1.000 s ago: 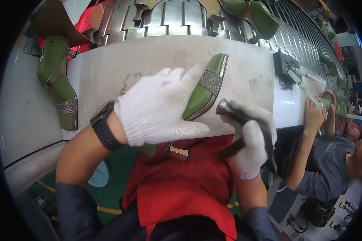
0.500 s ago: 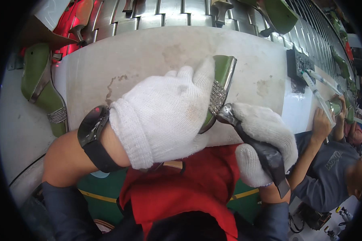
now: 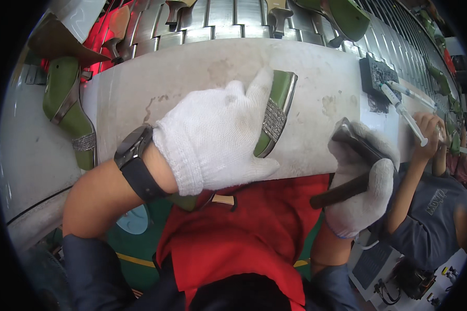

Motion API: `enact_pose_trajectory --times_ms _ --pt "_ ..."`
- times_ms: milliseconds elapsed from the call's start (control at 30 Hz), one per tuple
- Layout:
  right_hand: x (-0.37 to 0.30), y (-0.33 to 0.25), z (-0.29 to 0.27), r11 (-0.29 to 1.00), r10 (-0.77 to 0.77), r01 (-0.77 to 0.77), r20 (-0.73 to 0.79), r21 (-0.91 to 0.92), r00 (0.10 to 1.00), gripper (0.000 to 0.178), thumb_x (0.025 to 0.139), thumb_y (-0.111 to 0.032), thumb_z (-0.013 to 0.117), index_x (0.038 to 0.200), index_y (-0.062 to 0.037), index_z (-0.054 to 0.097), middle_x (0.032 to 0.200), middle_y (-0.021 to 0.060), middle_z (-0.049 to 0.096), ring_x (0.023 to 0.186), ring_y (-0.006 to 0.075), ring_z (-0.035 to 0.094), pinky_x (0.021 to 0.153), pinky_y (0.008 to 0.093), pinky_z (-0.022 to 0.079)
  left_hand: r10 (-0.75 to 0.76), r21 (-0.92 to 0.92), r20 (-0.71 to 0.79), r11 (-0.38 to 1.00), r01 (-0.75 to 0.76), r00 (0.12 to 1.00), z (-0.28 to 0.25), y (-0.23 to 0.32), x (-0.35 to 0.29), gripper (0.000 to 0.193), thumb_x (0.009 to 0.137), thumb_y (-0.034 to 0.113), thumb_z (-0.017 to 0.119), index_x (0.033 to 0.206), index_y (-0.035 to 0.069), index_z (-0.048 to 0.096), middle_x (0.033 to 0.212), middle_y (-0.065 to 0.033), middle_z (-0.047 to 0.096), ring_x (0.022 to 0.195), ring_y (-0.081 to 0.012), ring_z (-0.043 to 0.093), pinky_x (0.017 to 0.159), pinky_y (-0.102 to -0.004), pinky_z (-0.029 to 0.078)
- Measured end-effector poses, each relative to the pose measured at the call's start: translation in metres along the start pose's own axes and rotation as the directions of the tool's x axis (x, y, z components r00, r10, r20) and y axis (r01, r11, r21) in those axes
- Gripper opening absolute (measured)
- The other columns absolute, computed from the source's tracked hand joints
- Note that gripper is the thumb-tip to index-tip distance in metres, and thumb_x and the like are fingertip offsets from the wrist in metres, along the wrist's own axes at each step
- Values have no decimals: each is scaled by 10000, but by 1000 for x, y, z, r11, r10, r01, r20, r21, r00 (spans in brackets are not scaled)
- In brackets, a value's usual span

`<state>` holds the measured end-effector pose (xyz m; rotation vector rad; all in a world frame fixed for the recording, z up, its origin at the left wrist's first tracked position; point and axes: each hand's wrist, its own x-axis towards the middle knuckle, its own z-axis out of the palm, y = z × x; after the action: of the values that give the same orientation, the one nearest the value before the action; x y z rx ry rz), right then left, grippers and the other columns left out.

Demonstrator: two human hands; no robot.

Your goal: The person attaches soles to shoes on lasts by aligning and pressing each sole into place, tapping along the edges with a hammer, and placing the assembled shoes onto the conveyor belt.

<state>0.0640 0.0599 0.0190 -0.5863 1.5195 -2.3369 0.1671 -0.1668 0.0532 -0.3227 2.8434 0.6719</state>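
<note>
Half a second ago the right grip had its tool overlapping the shoe's strap; now it stands off to the right, with bare surface showing between. This grip is clamped on a dark hammer, gloved fingers wrapped over it and thumb folded in; the metal end points up and away, and the handle juts left from the thumb side, over the red apron that lies just below both grips. The left grip, also white-gloved and with a black watch at its wrist, stays on the green shoe. Its thumb and fingers are spread apart along the near-left side of the shoe; how far they close underneath I cannot tell, as the palm side is hidden. The shoe's toe end and glittery strap show just right of that grip, on the pale surface. Well to the left of the left grip lies a second green shoe. Beyond the right grip sit a black block and white syringes, with another person's hand near them. Farthest ahead of both grips runs a metal slatted conveyor.
</note>
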Motion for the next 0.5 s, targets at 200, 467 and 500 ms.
enact_pose_trajectory --times_ms 200,467,500 --pt "-14 23 5 990 103 -66 332 -123 938 317 1020 -76 714 1277 86 622 1339 302 741 1218 348 756 1099 473 594 -8 -122 -29 993 4 1000 3 -2 6 1082 836 432 891 1639 -65 364 1237 -349 692 1103 -519 730 955 -544 610" --pt "4 20 2 982 178 -153 286 -107 942 322 1017 -30 741 1305 48 620 1377 306 723 1277 358 736 1143 503 571 7 -167 20 986 -4 1000 -3 0 7 1202 792 430 973 1655 -99 324 1215 -347 688 1082 -511 734 923 -525 615" --pt "9 20 0 981 187 -160 305 -112 934 323 1009 -21 749 1300 49 629 1381 304 722 1267 369 741 1133 496 578 -11 -165 42 986 18 999 -5 1 8 1206 796 434 970 1656 -105 319 1211 -352 683 1075 -509 734 912 -522 617"
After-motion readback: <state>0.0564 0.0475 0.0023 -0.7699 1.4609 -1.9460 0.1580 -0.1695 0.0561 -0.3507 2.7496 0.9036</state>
